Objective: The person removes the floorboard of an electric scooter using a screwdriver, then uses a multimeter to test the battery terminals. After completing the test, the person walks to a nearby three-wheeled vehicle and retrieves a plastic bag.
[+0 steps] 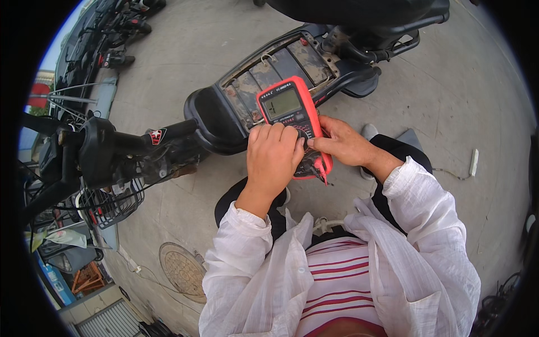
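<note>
A red-cased digital multimeter (282, 102) with a grey display is held up in front of me. My right hand (342, 140) grips its right edge, the thumb lying across the front. Over its middle, my left hand (273, 154) has curled fingers and a thumb pinched at the rotary dial, which they mostly cover. Red and dark test lead plugs (320, 167) sit at the meter's lower end. Just beyond the meter is an electric scooter's open battery compartment (261, 73), with dusty grey batteries and some wires inside.
The scooter's handlebar column (120, 145) extends to the left, and its raised black seat (359, 8) is at the top. A round manhole cover (182, 271) lies in the concrete ground at lower left. Parked scooters (132, 25) line the far left. A white power strip (474, 163) lies right.
</note>
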The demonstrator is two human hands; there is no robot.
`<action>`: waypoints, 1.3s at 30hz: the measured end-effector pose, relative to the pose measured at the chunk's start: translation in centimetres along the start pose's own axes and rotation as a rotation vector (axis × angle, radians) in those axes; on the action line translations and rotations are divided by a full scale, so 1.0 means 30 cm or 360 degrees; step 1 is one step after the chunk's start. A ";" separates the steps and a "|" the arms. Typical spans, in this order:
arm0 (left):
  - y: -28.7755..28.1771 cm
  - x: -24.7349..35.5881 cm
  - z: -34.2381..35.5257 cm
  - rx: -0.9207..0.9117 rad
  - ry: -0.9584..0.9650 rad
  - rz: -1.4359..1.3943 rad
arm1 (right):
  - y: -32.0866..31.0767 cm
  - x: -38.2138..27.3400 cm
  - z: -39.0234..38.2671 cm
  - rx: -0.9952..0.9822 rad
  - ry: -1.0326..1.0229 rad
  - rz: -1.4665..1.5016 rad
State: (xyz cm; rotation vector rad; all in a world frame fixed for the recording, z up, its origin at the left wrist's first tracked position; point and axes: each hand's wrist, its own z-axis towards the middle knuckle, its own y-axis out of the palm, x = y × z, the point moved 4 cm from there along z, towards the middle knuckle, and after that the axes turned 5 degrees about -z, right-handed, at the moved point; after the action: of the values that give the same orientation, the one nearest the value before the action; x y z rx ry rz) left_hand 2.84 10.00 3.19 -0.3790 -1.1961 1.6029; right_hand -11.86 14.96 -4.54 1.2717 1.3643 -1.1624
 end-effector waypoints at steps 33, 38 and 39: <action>0.165 -0.309 -0.269 -0.0085 -0.1882 -0.1894 | -0.455 -0.170 -0.171 0.1576 -0.0564 -0.1300; 0.483 -0.399 -0.593 -0.0462 -0.1988 -0.1626 | -0.553 -0.156 -0.246 0.1991 -0.0655 -0.0788; 0.558 -0.404 -0.650 -0.0433 -0.2173 -0.1659 | -0.581 -0.134 -0.254 0.1856 -0.0505 -0.0601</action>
State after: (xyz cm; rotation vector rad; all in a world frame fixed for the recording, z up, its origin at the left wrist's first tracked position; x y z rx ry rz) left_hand 12.92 10.23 -23.39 1.2202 -2.0703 0.5948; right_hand -29.18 21.49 1.42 1.4791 0.6341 -2.4989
